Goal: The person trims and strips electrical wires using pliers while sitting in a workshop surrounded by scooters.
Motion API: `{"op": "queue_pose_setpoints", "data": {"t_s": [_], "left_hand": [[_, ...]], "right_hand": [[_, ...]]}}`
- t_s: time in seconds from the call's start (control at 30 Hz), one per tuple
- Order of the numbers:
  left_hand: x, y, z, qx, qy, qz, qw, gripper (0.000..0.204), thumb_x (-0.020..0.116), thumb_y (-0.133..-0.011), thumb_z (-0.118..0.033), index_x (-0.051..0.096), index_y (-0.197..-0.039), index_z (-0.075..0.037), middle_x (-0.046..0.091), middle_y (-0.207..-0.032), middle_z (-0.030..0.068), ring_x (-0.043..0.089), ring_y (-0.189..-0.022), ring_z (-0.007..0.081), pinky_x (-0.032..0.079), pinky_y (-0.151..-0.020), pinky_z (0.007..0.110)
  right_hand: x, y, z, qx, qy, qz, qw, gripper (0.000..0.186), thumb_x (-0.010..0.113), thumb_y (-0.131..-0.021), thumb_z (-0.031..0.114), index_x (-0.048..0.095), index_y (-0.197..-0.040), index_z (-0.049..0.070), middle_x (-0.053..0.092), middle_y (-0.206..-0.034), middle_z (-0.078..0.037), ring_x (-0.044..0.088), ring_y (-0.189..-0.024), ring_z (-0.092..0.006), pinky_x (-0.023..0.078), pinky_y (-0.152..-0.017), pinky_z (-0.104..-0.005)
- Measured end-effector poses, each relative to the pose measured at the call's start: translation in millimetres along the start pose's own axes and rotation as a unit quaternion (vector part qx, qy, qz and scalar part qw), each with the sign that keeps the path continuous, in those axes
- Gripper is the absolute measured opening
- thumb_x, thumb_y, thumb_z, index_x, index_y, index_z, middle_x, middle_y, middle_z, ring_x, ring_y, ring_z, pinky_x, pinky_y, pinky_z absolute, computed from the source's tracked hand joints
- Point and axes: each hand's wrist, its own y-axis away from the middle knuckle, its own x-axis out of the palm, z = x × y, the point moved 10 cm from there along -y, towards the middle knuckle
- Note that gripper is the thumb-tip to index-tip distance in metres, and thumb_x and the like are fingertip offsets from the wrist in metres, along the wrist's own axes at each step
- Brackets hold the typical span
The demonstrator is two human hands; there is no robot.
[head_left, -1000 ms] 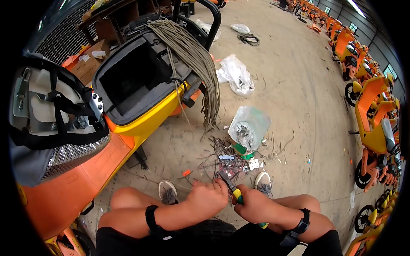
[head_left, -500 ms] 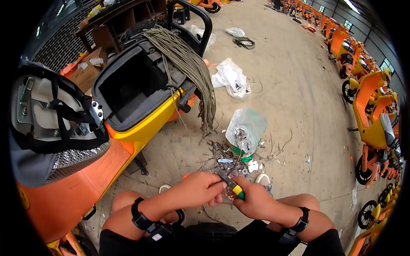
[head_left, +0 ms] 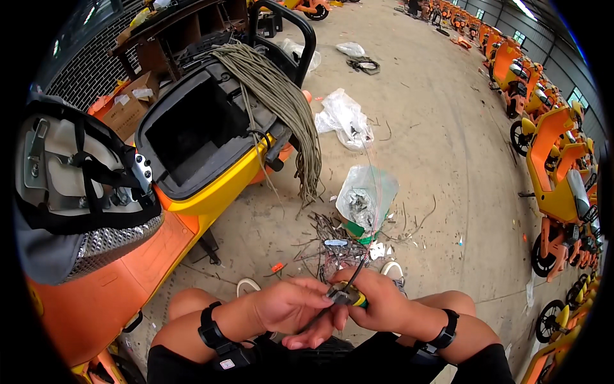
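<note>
My right hand [head_left: 377, 297] is closed around a hand tool [head_left: 346, 296] with a yellow and green grip and a dark metal head. My fingers cover much of it, so its exact kind is unclear. A dark cable [head_left: 354, 276] runs past the tool's head, and thin loose wires [head_left: 377, 221] stretch forward from its far end. My left hand [head_left: 294, 306] pinches at the cable beside the tool's head, its lower fingers curled underneath. Below my hands, cable scraps [head_left: 323, 240] lie heaped on the floor before a pale translucent bag [head_left: 361, 195] with green parts.
A yellow and orange scooter [head_left: 224, 192] stands at my left, its seat [head_left: 83, 185] tipped up and its storage bin open. A bundle of long cables [head_left: 281, 102] hangs over its rear. White plastic bags [head_left: 345, 118] lie ahead. Rows of orange scooters [head_left: 556, 179] line the right side.
The tool has turned and drawn nearer my body, its head now between both hands. The dark cable with thin wires now shows, rising from my hands. My left hand has lowered and turned more palm-up.
</note>
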Motion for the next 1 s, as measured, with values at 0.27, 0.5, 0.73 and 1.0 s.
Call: {"op": "queue_pose_setpoints", "data": {"t_s": [0.27,0.5,0.73,1.0], "left_hand": [[-18.4,2.6,5.0,0.020,-0.114,-0.098,0.988,0.038,0.041,-0.104,-0.026,0.056,-0.114,0.008,0.066,-0.075,0.0193,0.056,-0.044,0.0156,0.041,-0.038,0.024],[-33.7,7.8,-33.2,-0.043,-0.418,-0.286,0.861,0.033,0.046,-0.103,-0.022,0.065,-0.103,0.004,0.072,-0.084,0.0089,0.060,-0.054,0.0099,0.044,-0.048,0.021],[-40.1,7.6,-48.8,0.042,-0.733,-0.362,0.575,0.025,0.055,-0.094,-0.020,0.064,-0.082,0.000,0.067,-0.064,0.0094,0.063,-0.049,0.0229,0.051,-0.050,0.037],[-49.5,-5.3,-27.1,0.027,-0.911,-0.315,0.267,0.014,0.061,-0.075,-0.009,0.058,-0.081,0.002,0.061,-0.055,0.0123,0.064,-0.050,0.0260,0.051,-0.047,0.038]], "right_hand": [[3.5,2.4,-2.9,-0.001,0.000,0.013,1.000,0.048,0.069,-0.071,-0.002,0.056,-0.117,0.005,0.065,-0.102,-0.014,0.067,-0.091,-0.0332,0.054,-0.078,-0.0373],[10.2,15.5,-34.3,0.175,0.023,0.072,0.982,0.050,0.063,-0.077,0.002,0.047,-0.125,0.002,0.061,-0.103,-0.023,0.061,-0.094,-0.0430,0.051,-0.077,-0.0458],[18.1,28.3,-50.5,0.243,0.069,0.116,0.961,0.048,0.060,-0.079,0.006,0.045,-0.124,-0.002,0.062,-0.100,-0.028,0.061,-0.091,-0.0458,0.050,-0.078,-0.0489],[40.5,49.2,-76.1,0.343,0.048,0.156,0.925,0.040,0.060,-0.081,0.009,0.048,-0.117,-0.004,0.066,-0.091,-0.025,0.064,-0.089,-0.0430,0.052,-0.076,-0.0463]]}}
